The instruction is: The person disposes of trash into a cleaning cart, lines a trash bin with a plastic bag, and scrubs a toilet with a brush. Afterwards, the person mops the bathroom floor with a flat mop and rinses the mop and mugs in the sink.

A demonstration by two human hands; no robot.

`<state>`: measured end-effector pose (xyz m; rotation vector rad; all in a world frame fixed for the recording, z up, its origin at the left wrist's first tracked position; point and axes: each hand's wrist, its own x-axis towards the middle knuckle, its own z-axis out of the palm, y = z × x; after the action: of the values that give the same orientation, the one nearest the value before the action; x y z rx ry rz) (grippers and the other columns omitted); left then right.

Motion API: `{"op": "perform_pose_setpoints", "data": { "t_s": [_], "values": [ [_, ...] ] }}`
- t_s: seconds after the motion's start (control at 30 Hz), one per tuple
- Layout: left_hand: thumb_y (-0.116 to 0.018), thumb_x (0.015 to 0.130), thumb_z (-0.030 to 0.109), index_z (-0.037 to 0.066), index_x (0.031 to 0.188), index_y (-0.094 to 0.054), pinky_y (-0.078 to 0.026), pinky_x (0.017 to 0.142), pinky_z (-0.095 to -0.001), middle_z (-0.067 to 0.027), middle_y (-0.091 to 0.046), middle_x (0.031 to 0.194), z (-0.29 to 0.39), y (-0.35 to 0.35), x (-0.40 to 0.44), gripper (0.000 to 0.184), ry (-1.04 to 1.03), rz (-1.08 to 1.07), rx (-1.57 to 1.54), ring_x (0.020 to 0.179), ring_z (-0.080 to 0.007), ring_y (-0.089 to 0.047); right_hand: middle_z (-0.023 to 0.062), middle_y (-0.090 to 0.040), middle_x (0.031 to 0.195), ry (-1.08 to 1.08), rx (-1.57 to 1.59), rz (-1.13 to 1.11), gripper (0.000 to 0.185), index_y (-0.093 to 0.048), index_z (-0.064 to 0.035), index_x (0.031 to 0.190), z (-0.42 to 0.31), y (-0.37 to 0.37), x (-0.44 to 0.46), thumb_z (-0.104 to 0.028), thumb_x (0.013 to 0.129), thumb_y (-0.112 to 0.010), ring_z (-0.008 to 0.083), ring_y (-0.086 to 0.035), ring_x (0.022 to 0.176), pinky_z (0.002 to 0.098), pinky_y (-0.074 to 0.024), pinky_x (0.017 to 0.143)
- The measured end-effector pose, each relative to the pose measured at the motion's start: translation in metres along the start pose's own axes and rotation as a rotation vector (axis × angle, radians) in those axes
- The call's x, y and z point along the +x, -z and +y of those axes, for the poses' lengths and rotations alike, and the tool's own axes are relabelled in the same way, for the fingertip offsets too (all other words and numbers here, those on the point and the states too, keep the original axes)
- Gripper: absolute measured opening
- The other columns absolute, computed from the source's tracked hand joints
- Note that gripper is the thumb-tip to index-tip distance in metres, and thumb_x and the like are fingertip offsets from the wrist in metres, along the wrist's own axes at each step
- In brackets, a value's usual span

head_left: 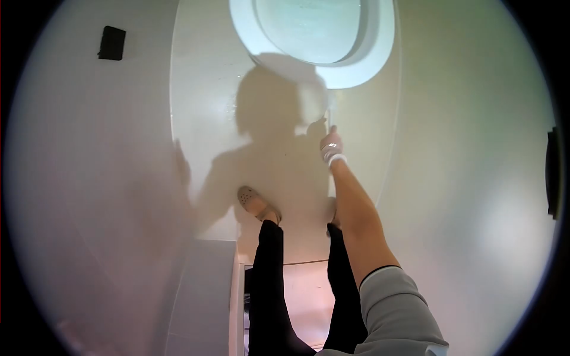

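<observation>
My right hand (331,146) reaches forward at the centre, its fingers closed around what looks like a thin pale handle (331,117) that points up toward the white toilet (369,62). The far end of this handle blends into the light floor and is hard to make out. A white band circles the right wrist. The toilet's round rim is at the top, just beyond the hand and apart from it. My left hand is out of view.
Pale walls rise on both sides. A black rectangular fixture (112,43) is at the upper left and a dark object (553,173) at the right edge. A brown clog (252,200) shows on one foot. Behind the feet lies a raised threshold (303,261), beside a white ledge (202,291).
</observation>
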<state>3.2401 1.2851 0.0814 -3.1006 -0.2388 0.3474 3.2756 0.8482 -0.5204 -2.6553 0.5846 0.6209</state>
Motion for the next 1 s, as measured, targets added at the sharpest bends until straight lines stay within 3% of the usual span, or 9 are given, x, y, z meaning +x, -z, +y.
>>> {"op": "perform_pose_setpoints", "data": {
  "t_s": [0.17,0.23,0.37,0.47,0.5,0.57,0.67,0.73,1.0],
  "values": [
    [-0.05,0.082,0.01,0.0,0.127,-0.04,-0.018,0.106,-0.0469,-0.0203,-0.021,0.143,0.011,-0.191,-0.107,0.047,0.071,-0.621,-0.292,0.133,-0.0363,-0.019,0.0239,-0.04,0.13,-0.134,-0.064,-0.299,0.063,-0.01,-0.0078,0.141,0.056,-0.002,-0.186,-0.003,0.084,-0.035,0.0353,-0.052,0.097,0.042,-0.0436,0.078],
    [-0.051,0.082,0.013,-0.002,0.123,-0.043,-0.021,0.105,-0.0483,-0.0229,-0.023,0.141,0.017,-0.241,-0.136,0.044,-0.038,-0.615,-0.355,0.13,-0.0393,-0.022,0.023,-0.043,0.128,-0.303,-0.046,-0.54,0.065,-0.01,-0.0101,0.142,0.05,0.021,-0.183,-0.001,0.082,-0.035,0.0343,-0.053,0.099,0.0399,-0.0441,0.08],
    [-0.051,0.083,0.013,-0.002,0.118,-0.044,-0.025,0.103,-0.0489,-0.0252,-0.025,0.138,0.086,-0.269,-0.156,0.039,0.036,-0.654,-0.458,0.126,-0.0439,-0.026,0.0219,-0.059,0.075,-0.221,0.254,-0.018,0.047,-0.031,0.0031,0.132,0.039,0.054,0.015,-0.007,0.087,-0.039,0.0392,-0.058,0.071,0.0457,-0.0461,0.058],
    [-0.047,0.087,0.016,-0.003,0.115,-0.046,-0.025,0.102,-0.0486,-0.0256,-0.027,0.137,0.133,-0.276,-0.138,0.034,0.024,-0.621,-0.469,0.125,-0.0431,-0.028,0.0183,-0.061,0.081,-0.32,0.306,-0.084,0.046,-0.033,-0.0046,0.133,0.084,0.042,0.027,-0.015,0.089,-0.041,0.0331,-0.058,0.068,0.0428,-0.0454,0.055],
    [-0.043,0.09,0.017,-0.004,0.114,-0.046,-0.023,0.103,-0.0478,-0.026,-0.027,0.136,0.145,-0.277,-0.134,0.032,0.01,-0.625,-0.486,0.125,-0.0423,-0.028,0.0171,-0.062,0.084,0.045,-0.107,0.084,0.047,-0.033,-0.0072,0.135,0.12,0.021,-0.027,-0.016,0.089,-0.042,0.0309,-0.059,0.068,0.0419,-0.0456,0.055],
    [-0.051,0.082,0.012,0.0,0.117,-0.046,-0.025,0.101,-0.0498,-0.0246,-0.03,0.136,0.157,-0.283,-0.144,0.037,-0.041,-0.535,-0.568,0.125,-0.0426,-0.029,0.0233,-0.049,0.122,-0.262,-0.055,-0.419,0.062,-0.023,-0.0074,0.14,0.126,0.055,-0.141,-0.003,0.081,-0.041,0.0294,-0.063,0.08,0.0372,-0.0511,0.065],
    [-0.051,0.079,0.009,0.0,0.115,-0.046,-0.027,0.1,-0.0501,-0.0237,-0.029,0.136,0.174,-0.275,-0.155,0.037,-0.056,-0.587,-0.456,0.123,-0.0421,-0.031,0.0242,-0.047,0.125,-0.36,-0.198,-0.624,0.064,-0.021,-0.0082,0.14,0.13,0.089,-0.152,0.001,0.08,-0.04,0.0323,-0.061,0.089,0.0393,-0.0491,0.076],
    [-0.051,0.079,0.008,0.0,0.114,-0.046,-0.027,0.1,-0.05,-0.0235,-0.029,0.136,0.18,-0.273,-0.155,0.037,-0.077,-0.591,-0.437,0.123,-0.0418,-0.031,0.025,-0.061,0.087,0.35,0.013,0.236,0.054,-0.02,-0.0107,0.14,0.175,0.056,-0.069,-0.011,0.088,-0.036,0.0399,-0.061,0.069,0.0486,-0.0491,0.059],
    [-0.054,0.076,0.005,-0.001,0.109,-0.05,-0.03,0.096,-0.0481,-0.0216,-0.035,0.133,0.18,-0.272,-0.125,0.034,-0.174,-0.581,-0.35,0.12,-0.0404,-0.035,0.0213,-0.061,0.099,-0.658,-0.001,-0.33,0.054,-0.023,-0.0059,0.138,0.132,0.094,-0.129,-0.021,0.089,-0.041,0.0374,-0.06,0.09,0.0472,-0.047,0.078]
  ]
}}
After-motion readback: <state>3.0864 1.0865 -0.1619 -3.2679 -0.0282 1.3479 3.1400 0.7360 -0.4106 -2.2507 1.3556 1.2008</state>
